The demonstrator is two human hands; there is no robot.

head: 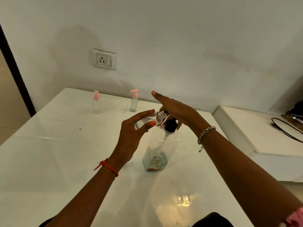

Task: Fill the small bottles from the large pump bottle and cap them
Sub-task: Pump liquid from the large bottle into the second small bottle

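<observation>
The left hand [136,128] is raised above the middle of the white worktop [49,153], with thumb and fingers pinching a small uncapped bottle [159,115]. This clear bottle is held off the surface and tipped on its side, so that its threaded neck points right, toward the pump. The right hand [176,110] lies over the top of the black pump [170,126], palm down and forefinger stretched straight out. I cannot tell how its other fingers sit underneath. The mouth of the small bottle is right at the pump's head, under the right hand, but the spout is hidden from me.

The large pump bottle [156,153] stands upright on the worktop, somewhat toward the right edge and just below both hands. It is clear and holds only a little liquid at the bottom.

Two more small bottles stand upright near the far edge, against the wall and well apart from each other. One is a spray bottle with a pink cap [96,102] toward the far left corner, and the other is a pink-topped pump bottle [134,101] to its right.

A red thread [107,167] circles the left wrist, and a silver bracelet [205,133] circles the right. There is a socket [104,59] on the wall, and a dark cable [286,128] lies on a ledge beyond the right edge.
</observation>
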